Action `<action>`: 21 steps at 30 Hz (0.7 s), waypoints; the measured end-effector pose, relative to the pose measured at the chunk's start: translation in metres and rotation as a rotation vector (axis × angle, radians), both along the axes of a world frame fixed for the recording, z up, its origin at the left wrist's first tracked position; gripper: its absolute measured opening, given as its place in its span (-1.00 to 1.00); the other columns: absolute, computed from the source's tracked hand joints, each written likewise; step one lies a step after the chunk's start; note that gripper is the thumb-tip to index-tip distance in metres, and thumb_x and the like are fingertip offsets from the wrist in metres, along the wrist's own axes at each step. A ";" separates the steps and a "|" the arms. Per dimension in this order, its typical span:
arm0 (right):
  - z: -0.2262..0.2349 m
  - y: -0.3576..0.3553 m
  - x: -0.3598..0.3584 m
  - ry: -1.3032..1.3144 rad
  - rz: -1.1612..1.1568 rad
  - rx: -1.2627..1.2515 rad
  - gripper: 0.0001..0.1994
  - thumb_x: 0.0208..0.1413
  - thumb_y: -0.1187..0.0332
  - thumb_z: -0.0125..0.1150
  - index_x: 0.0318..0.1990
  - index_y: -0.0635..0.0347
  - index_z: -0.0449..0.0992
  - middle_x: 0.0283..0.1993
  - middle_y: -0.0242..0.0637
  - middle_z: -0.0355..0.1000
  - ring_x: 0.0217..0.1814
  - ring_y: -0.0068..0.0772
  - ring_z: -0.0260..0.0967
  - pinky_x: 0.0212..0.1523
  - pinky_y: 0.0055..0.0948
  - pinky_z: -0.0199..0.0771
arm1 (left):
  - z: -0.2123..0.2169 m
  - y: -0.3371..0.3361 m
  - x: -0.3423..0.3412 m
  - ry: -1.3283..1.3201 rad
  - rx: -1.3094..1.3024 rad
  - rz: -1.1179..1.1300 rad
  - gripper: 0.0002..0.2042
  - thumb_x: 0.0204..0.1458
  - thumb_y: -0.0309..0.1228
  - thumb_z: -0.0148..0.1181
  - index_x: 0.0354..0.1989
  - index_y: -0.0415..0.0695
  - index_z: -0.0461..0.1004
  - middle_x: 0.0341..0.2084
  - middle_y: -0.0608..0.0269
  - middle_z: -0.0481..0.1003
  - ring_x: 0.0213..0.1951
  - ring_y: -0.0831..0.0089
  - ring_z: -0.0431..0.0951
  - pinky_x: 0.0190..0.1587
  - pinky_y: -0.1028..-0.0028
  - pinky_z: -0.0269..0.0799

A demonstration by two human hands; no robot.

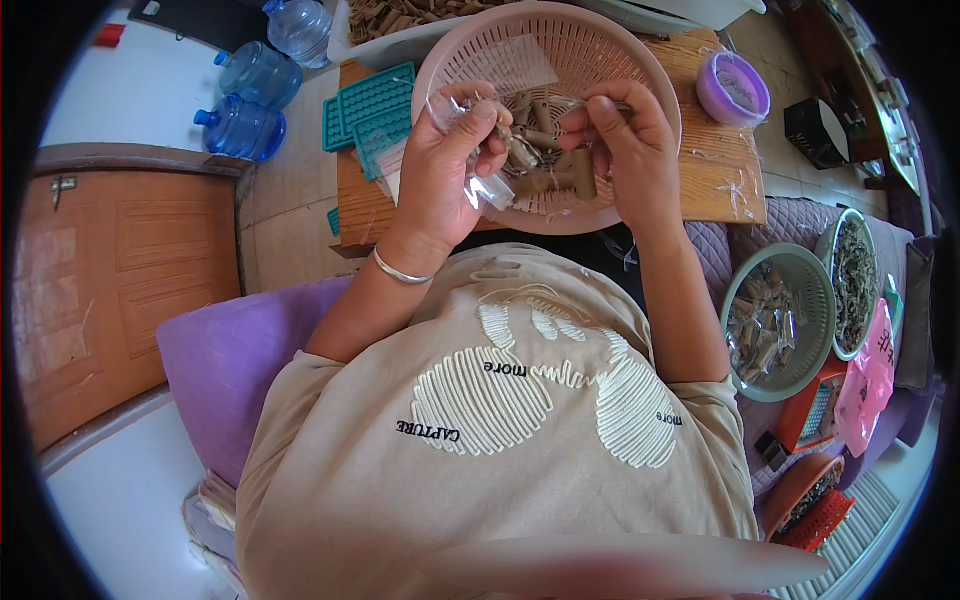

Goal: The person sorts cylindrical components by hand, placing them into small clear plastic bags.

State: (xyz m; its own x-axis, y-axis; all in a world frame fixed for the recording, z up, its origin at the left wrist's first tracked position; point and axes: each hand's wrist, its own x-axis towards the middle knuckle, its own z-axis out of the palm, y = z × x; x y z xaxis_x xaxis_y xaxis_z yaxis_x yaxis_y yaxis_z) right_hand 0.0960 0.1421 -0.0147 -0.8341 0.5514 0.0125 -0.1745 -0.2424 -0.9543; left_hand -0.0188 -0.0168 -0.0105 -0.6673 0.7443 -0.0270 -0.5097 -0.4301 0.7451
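Observation:
A large pink plastic basket (647, 70) stands on the wooden table in front of me. Inside it lie several brown cylindrical tubes (583, 173) and a pale round woven-looking piece. Above the basket's left side my left hand (447, 160) is closed on a clear plastic bag (487, 191), whose end hangs below the fingers; small pale bits show at its fingertips, too fine to name. Over the right side, my right hand (632, 140) pinches thumb against forefinger. A thin strand seems to stick out of that pinch, but what it is stays unclear.
Teal ridged trays (375, 100) lie left of the basket. A purple bowl (733, 88) stands at the table's right. Green baskets of wrapped pieces (822, 345) and dark strands (836, 235) rest on the sofa. Blue water bottles (243, 128) stand far left.

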 end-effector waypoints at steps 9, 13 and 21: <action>0.021 -0.006 0.011 -0.006 0.095 0.682 -0.68 -0.04 0.47 0.32 -0.07 0.19 0.53 -0.11 -0.27 0.40 -0.16 -0.41 0.37 -0.23 -0.45 0.42 | 0.016 0.014 -0.002 0.159 0.039 0.056 -0.79 0.15 -0.50 0.20 -0.08 -0.15 0.38 -0.32 0.12 0.55 -0.41 0.53 0.52 -0.49 0.66 0.32; 0.007 -0.022 0.002 -0.043 -0.092 0.676 -0.60 -0.11 0.51 0.36 -0.04 0.19 0.48 -0.16 -0.27 0.36 -0.24 -0.40 0.36 -0.25 -0.43 0.42 | 0.021 0.017 0.003 0.128 0.078 0.024 -0.78 0.14 -0.50 0.20 -0.07 -0.16 0.37 -0.32 0.12 0.55 -0.41 0.52 0.53 -0.48 0.65 0.33; -0.003 -0.028 -0.002 0.060 -0.019 0.970 -0.75 0.02 0.55 0.22 -0.11 0.26 0.44 -0.25 -0.08 0.39 -0.19 -0.10 0.41 -0.24 -0.29 0.42 | 0.030 0.021 0.008 0.181 0.067 0.079 -0.75 0.10 -0.53 0.24 -0.07 -0.17 0.37 -0.29 0.15 0.55 -0.39 0.52 0.53 -0.48 0.68 0.33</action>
